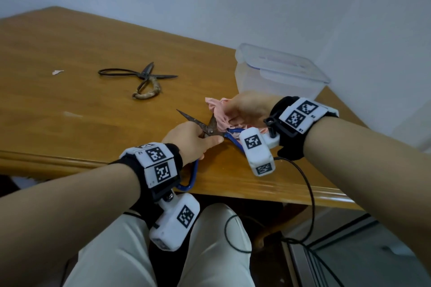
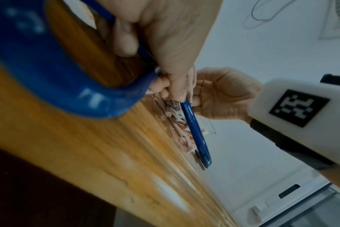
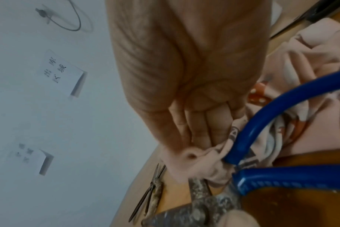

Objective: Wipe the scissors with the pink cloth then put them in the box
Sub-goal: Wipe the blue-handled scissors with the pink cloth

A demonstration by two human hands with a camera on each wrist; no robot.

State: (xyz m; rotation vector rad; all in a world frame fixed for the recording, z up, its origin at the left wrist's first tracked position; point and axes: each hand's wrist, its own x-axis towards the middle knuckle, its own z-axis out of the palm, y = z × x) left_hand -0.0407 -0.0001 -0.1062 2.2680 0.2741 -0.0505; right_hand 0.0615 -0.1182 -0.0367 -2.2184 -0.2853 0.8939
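Blue-handled scissors (image 1: 211, 128) with rusty blades lie open near the table's front edge. My left hand (image 1: 197, 140) pinches them at the pivot; one blue loop (image 1: 193, 177) sticks out past my wrist. My right hand (image 1: 245, 109) grips the bunched pink cloth (image 1: 219, 112) and presses it against one blade. In the right wrist view the cloth (image 3: 204, 161) sits bunched between the blue handle (image 3: 272, 115) and the rusty blades (image 3: 204, 204). The clear plastic box (image 1: 279, 72) stands just behind my right hand.
A second, old black pair of scissors (image 1: 140, 77) lies open on the wooden table (image 1: 70, 42), to the left of the box. A white paper scrap (image 1: 57, 72) lies at far left. A black cable (image 1: 307, 189) hangs from my right wrist over the table edge.
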